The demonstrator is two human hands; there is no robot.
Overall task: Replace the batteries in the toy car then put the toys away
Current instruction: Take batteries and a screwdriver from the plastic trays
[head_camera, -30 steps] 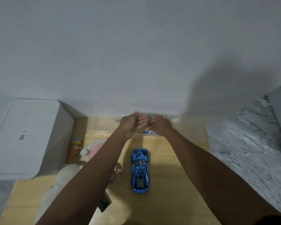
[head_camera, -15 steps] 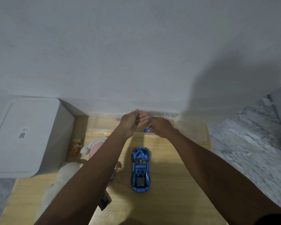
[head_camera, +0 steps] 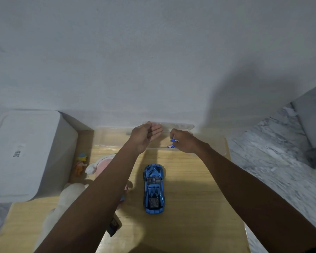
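the toy car (head_camera: 154, 189), glossy blue, lies on the wooden table (head_camera: 199, 207) near the middle, nose toward twelve o'clock. at twelve o'clock from it a clear plastic box (head_camera: 113, 136) sits against the wall. over the box the right hand (head_camera: 185, 141) pinches a small blue battery (head_camera: 173, 140) in its fingertips; another blue-and-white battery (head_camera: 171, 146) lies just below it in the box. the left hand (head_camera: 144, 135) is relaxed, palm turned in, fingers loosely spread, holding nothing. at nine o'clock from the car lie a pink round toy (head_camera: 102, 167), a small orange figure (head_camera: 80, 165) and a white plush (head_camera: 69, 196), beside a white bin (head_camera: 26, 154).
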